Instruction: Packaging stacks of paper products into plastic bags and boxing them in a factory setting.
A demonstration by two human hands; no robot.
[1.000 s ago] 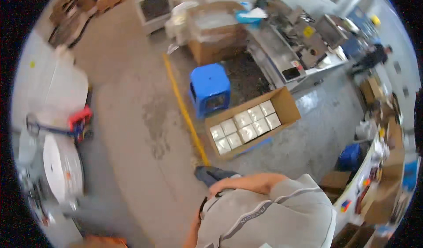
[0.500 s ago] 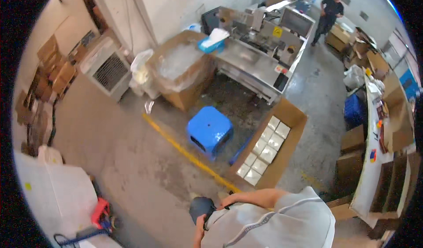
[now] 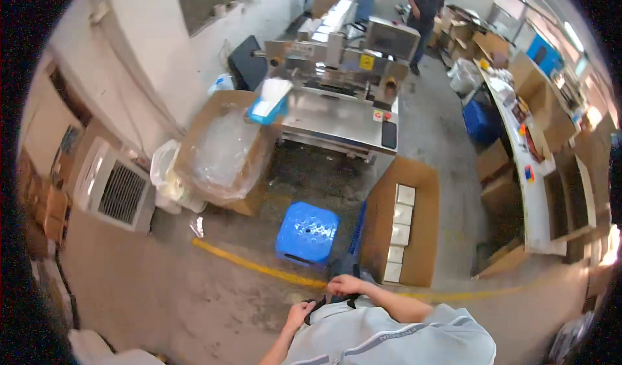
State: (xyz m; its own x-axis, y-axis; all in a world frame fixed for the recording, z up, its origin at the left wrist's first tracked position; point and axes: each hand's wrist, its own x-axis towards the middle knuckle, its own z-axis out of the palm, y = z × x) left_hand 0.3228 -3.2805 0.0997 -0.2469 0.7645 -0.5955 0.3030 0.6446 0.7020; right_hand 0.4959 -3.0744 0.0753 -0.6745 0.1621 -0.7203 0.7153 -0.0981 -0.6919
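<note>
1. the grey concrete floor point(image 3: 184, 300) runs beneath everything, rough and blotched; a painted yellow line point(image 3: 249, 266) crosses it left to right just beyond the hands.
2. a metal machine stands on the far side, its stainless surface point(image 3: 327, 117) smooth and shiny, with a flat black slab point(image 3: 389, 134) lying at its right end.
3. a large cardboard box point(image 3: 249, 204) sits far left of the hands, lined with loose, crinkled clear plastic point(image 3: 220, 145).
4. a long open carton point(image 3: 378, 245) of plain brown card lies to the right, its long axis running near to far; square-cornered white packs point(image 3: 400, 226) line up inside it. the right hand is the nearer of the 2 to it.
5. a blue stool point(image 3: 308, 233), glossy moulded plastic with a squarish top, stands straight beyond the hands, left of the carton.
6. the left hand point(image 3: 300, 314) and right hand point(image 3: 345, 285) are near each other. the left grip has its fingers curled together at a dark strip; the right grip's fingers fold inward. i cannot tell whether either is clamped.
7. the dark strip point(image 3: 316, 308) lies between the 2 hands at the pale shirt's hem, slanting from near left to far right; the left hand is nearer. it looks narrow and matte.
</note>
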